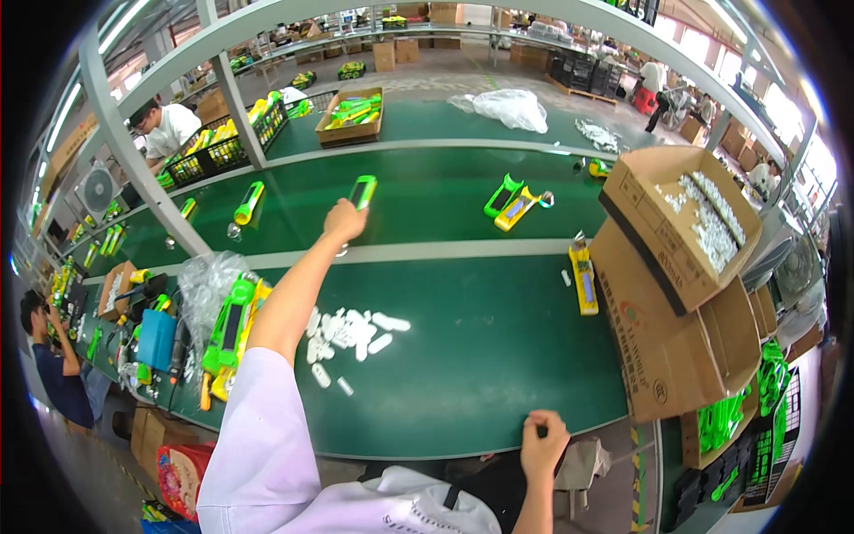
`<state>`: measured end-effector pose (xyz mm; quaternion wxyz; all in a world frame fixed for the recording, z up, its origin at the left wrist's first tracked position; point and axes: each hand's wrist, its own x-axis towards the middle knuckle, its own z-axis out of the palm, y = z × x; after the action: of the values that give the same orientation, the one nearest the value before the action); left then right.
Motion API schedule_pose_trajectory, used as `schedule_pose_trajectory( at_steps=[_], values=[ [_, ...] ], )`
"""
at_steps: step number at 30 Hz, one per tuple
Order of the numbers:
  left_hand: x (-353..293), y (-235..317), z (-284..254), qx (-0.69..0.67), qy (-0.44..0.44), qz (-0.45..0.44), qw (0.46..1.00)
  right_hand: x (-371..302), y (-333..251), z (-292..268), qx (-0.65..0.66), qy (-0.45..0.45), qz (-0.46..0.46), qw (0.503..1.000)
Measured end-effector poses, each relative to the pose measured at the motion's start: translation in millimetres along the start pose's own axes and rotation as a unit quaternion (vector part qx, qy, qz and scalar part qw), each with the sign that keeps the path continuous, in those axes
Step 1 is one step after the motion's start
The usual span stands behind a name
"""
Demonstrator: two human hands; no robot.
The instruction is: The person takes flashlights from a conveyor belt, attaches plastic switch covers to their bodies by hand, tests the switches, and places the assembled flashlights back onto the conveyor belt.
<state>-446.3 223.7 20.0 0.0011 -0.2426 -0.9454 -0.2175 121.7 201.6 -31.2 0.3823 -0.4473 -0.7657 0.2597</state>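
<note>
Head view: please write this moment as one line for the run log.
left hand: stretched out, holds green part above belt | right hand: at belt's near edge | white pieces: loose on belt

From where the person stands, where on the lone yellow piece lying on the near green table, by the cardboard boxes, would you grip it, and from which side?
Grip the yellow piece across its narrow middle, from above. It lies flat, long and slim, running away from the person. The cardboard box crowds its right side, so probably approach from the left, over bare table, with the right hand.

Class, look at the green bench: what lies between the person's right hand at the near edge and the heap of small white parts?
In the head view, only bare green bench top lies between the right hand and the small white parts; nothing else sits there.
</note>
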Motion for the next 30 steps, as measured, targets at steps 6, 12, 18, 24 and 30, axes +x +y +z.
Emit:
schedule_pose_trajectory(
  at_steps=[6, 12, 18, 24, 30],
  values=[
    [65, -16, 30, 0.025, 0.043, -0.094, 0.994, -1, 19, 26, -0.028, 0.095, -0.138, 0.985],
    [91, 11, 37, 0.194, 0.011, -0.104, 0.975, 7, 19, 22, -0.020, 0.102, -0.153, 0.983],
    [55, 94, 32, 0.137, 0.144, 0.160, 0.967, 11, 13, 25, -0.007, 0.108, -0.150, 0.983],
    [-94, 222, -68, -0.137, 0.239, 0.506, 0.817, 88, -48, -76, 0.244, 0.230, -0.025, 0.942],
    [-263, 244, -205, -0.254, 0.295, 0.631, 0.671, 116, -171, -224, 0.473, 0.207, -0.201, 0.832]
  ],
)
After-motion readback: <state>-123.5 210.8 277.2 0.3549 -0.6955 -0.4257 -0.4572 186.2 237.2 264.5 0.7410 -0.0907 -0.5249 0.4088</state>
